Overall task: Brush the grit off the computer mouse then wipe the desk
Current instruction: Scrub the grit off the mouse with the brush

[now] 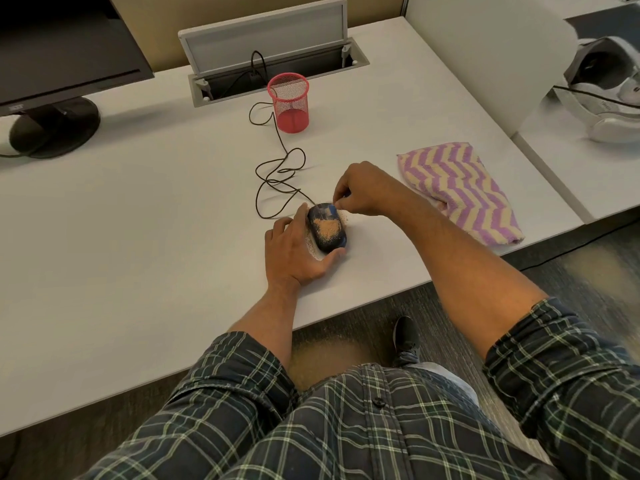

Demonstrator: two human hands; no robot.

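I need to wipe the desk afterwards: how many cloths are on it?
1: a striped cloth lies on the desk, right of the mouse.

The right hand (360,194) curled so tightly over the front of the mouse (327,228) that whatever it pinched stayed too small to make out. The left hand (299,251) hid the mouse's left flank. The monitor (65,46) was cut off at the top-left edge, and the white gear (609,95) on the neighbouring desk ran off the right.
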